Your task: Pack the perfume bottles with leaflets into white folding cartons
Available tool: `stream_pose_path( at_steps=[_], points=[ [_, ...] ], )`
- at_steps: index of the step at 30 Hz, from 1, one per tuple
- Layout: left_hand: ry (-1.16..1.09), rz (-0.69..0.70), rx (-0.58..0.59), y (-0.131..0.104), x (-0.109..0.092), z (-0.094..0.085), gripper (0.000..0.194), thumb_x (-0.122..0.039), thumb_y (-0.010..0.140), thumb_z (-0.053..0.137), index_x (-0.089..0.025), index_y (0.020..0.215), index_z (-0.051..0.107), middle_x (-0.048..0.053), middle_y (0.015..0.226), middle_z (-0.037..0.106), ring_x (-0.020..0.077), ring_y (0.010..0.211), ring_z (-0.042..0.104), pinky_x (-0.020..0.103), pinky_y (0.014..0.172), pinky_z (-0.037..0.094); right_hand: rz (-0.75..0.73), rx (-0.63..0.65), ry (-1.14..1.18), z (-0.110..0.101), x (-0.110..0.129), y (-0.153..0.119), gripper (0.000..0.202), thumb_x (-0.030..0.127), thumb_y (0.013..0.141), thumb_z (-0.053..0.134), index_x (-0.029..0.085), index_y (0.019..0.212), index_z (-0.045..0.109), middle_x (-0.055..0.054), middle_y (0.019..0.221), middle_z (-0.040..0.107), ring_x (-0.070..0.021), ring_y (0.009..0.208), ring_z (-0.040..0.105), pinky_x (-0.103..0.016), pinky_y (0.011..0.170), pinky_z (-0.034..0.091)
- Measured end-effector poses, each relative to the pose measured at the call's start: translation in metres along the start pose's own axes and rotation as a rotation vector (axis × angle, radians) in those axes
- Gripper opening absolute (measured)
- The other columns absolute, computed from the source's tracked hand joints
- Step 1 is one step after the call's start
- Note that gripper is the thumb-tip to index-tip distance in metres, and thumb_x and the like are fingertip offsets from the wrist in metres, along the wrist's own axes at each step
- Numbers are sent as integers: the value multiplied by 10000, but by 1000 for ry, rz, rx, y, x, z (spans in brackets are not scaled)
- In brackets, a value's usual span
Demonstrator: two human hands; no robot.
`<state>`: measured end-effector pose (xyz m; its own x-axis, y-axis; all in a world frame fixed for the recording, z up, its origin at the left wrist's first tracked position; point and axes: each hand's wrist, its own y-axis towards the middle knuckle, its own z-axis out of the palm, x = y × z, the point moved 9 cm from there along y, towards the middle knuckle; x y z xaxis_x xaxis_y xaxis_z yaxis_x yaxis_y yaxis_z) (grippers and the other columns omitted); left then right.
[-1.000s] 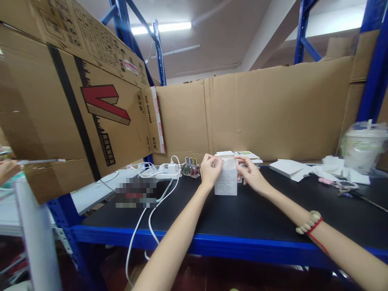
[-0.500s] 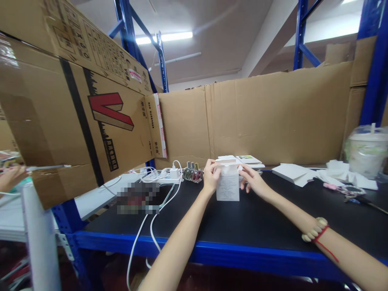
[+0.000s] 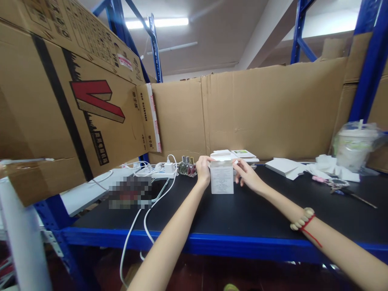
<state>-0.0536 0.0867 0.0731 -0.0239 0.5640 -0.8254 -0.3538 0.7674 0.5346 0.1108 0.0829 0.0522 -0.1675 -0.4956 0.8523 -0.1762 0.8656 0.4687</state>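
A small white box [image 3: 222, 180] with fine print on its facing side stands upright on the black tabletop. My left hand [image 3: 203, 170] grips its upper left edge, fingers partly behind it. At the upper right corner, my right hand [image 3: 247, 174] pinches a small white flap with thumb and forefinger, the other fingers curled loosely beside the box. Its top shows as a narrow, pale strip; the inside is hidden from me. Just behind the hands lie white boxes or cards [image 3: 244, 154], partly covered by the box.
Small glass bottles [image 3: 188, 166] stand left of my left hand, near a white charger and power strip [image 3: 168, 170] with trailing cables. White folded cartons [image 3: 285, 166], keys [image 3: 336, 184] and a lidded cup [image 3: 353, 147] are at right. Cardboard walls [image 3: 273, 109] border the table.
The view has shifted slightly, so everything sits a little further left and higher. The top flap, raised and open earlier, is now lower over the box. Both hands stay at its upper corners.
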Motion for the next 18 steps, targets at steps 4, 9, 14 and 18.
stream_pose_path(
  at_steps=[4,9,14,18],
  points=[
    [76,93,77,-4,-10,9,372,-120,729,414,-177,374,508,-7,634,497,119,680,520,242,738,413,-41,10,-50,-1,5,-2,414,535,721,450,231,1000,490,33,762,514,-8,321,347,-173,292,331],
    [138,136,133,-3,-10,17,349,-122,725,457,-172,386,527,-9,676,491,109,700,525,226,737,414,-34,88,-119,7,7,-5,522,534,751,398,203,1138,513,2,723,528,-56,405,450,-180,320,361],
    [182,203,229,-3,-11,22,346,-209,771,462,-169,454,594,5,743,546,121,740,544,238,758,418,-75,131,-137,12,10,-6,516,565,752,400,191,1062,575,2,681,519,-67,420,462,-184,325,369],
    [258,140,368,-5,-1,29,343,-221,819,385,-168,616,655,7,792,564,140,807,549,261,811,409,-86,113,-122,10,10,-5,513,585,744,428,188,1044,553,13,667,524,-62,409,446,-180,321,356]
  ],
)
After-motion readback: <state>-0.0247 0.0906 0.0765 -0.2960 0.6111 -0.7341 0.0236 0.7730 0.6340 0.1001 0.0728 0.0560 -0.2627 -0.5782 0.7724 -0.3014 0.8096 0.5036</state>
